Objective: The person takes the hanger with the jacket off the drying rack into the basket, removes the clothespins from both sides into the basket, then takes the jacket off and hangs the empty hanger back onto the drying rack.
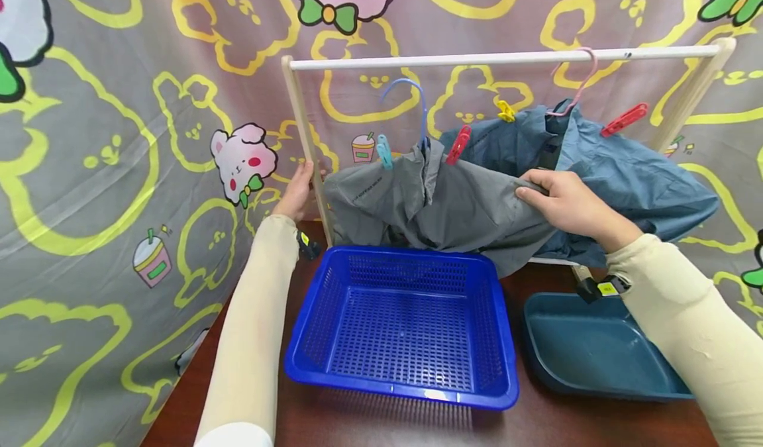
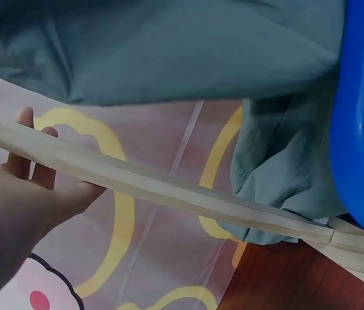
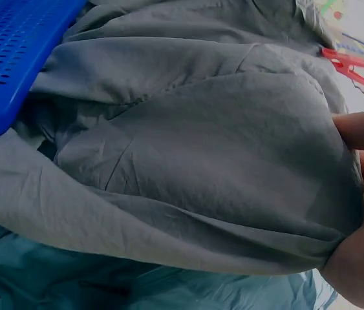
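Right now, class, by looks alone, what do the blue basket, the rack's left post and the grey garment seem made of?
Blue basket: probably plastic, glossy, with bright highlights and regular holes. Left post: likely unpainted wood, matt and pale tan. Grey garment: thin fabric, perhaps synthetic, dull, hanging in soft creases.

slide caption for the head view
Right hand pinches the gray garment behind the blue basket; left hand touches the wooden post.

Grey garment lettering (image 1: 367,190) seems illegible.
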A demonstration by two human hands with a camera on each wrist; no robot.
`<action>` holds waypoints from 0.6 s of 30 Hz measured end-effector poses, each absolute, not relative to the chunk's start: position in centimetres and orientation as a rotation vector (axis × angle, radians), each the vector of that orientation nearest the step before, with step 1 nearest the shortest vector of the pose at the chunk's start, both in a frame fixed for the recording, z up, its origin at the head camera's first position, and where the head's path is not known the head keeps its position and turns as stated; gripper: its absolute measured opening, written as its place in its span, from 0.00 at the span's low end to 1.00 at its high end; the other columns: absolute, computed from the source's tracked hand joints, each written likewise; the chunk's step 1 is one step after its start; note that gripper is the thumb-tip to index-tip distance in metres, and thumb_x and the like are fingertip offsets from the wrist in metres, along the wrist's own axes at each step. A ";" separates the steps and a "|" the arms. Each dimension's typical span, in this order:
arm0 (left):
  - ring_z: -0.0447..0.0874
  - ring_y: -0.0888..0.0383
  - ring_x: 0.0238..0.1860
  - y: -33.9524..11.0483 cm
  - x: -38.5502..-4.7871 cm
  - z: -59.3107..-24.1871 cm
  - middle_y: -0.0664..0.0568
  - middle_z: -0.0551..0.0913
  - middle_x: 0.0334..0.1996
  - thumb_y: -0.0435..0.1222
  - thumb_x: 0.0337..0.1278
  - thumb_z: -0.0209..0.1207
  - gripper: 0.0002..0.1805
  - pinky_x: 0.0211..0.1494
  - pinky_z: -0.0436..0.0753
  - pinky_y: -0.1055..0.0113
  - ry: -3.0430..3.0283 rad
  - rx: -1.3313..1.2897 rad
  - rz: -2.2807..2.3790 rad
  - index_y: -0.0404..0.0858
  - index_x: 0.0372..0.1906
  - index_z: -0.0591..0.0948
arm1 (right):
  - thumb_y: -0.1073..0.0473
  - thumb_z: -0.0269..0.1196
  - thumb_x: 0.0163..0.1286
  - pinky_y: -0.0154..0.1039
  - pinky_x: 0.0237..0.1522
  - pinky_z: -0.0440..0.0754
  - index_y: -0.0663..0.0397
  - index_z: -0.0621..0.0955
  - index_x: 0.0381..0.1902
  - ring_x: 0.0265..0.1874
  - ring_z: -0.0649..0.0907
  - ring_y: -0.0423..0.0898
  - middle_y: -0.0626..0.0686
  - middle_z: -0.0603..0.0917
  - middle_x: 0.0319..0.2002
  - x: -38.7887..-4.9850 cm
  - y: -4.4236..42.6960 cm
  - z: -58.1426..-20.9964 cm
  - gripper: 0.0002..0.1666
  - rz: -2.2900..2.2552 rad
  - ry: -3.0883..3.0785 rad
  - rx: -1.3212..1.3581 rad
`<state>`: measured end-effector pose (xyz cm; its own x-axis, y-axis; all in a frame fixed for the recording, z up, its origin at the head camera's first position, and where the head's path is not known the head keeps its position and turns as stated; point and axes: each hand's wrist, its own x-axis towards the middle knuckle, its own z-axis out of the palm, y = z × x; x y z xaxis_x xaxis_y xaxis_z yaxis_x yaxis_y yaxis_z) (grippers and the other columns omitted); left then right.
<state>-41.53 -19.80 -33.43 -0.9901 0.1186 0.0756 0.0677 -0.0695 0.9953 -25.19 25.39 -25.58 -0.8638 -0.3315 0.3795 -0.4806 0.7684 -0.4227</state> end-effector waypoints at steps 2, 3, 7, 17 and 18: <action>0.56 0.44 0.67 -19.8 -41.5 -33.4 0.37 0.58 0.67 0.54 0.71 0.32 0.32 0.65 0.59 0.49 2.098 0.214 2.277 0.43 0.72 0.55 | 0.59 0.55 0.72 0.39 0.24 0.66 0.55 0.81 0.39 0.22 0.71 0.45 0.51 0.74 0.24 -24.9 25.5 -26.0 0.08 0.730 -2.681 0.670; 0.55 0.44 0.67 -19.8 -41.4 -33.5 0.36 0.57 0.67 0.54 0.71 0.32 0.31 0.65 0.59 0.49 2.082 0.213 2.285 0.43 0.72 0.55 | 0.60 0.56 0.72 0.39 0.24 0.66 0.55 0.81 0.38 0.21 0.70 0.45 0.50 0.72 0.22 -24.7 25.6 -26.1 0.08 0.726 -2.686 0.685; 0.51 0.42 0.69 -19.9 -41.3 -33.2 0.36 0.57 0.68 0.53 0.72 0.32 0.30 0.67 0.54 0.48 2.064 0.209 2.285 0.43 0.72 0.55 | 0.61 0.56 0.71 0.38 0.23 0.67 0.54 0.81 0.38 0.21 0.71 0.43 0.48 0.72 0.22 -24.2 25.8 -26.7 0.06 0.738 -2.710 0.703; 0.54 0.41 0.69 -19.9 -40.5 -31.9 0.34 0.56 0.68 0.48 0.74 0.35 0.30 0.69 0.55 0.51 2.209 0.139 2.172 0.35 0.72 0.52 | 0.60 0.55 0.73 0.37 0.23 0.67 0.53 0.80 0.38 0.20 0.70 0.41 0.47 0.71 0.22 -23.9 26.7 -28.5 0.07 0.774 -2.696 0.752; 0.56 0.42 0.69 -19.9 -40.3 -31.7 0.34 0.57 0.68 0.47 0.74 0.36 0.30 0.68 0.57 0.52 2.276 0.113 2.124 0.34 0.72 0.53 | 0.60 0.55 0.73 0.37 0.23 0.66 0.53 0.80 0.38 0.21 0.70 0.41 0.47 0.71 0.22 -23.8 26.8 -28.7 0.07 0.790 -2.701 0.748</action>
